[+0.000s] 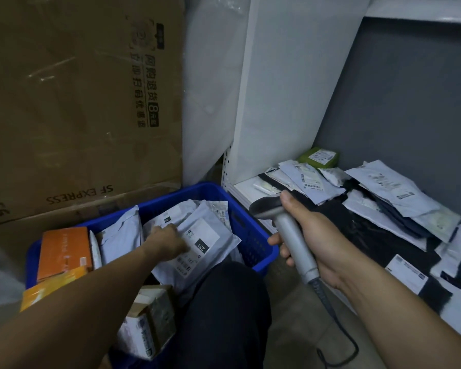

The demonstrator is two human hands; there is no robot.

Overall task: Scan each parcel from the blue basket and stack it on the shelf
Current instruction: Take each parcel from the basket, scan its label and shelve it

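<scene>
A blue basket (253,235) stands on the floor at lower centre, full of parcels. My left hand (165,239) reaches into it and grips the edge of a grey mailer bag (210,235) with a white label and a black "231" tag. My right hand (312,241) grips the silver handle of a barcode scanner (285,227), whose dark head points left over the basket's right rim. On the low white shelf (244,189) to the right lie several grey, white and black parcels (391,187), overlapping in a loose layer.
Orange boxes (64,251) stand at the basket's left end, and a taped cardboard box (149,320) at its near end. A big brown carton (77,102) rises behind the basket. My dark-trousered knee (229,302) overlaps the basket's near side. The scanner cable (338,339) trails to the floor.
</scene>
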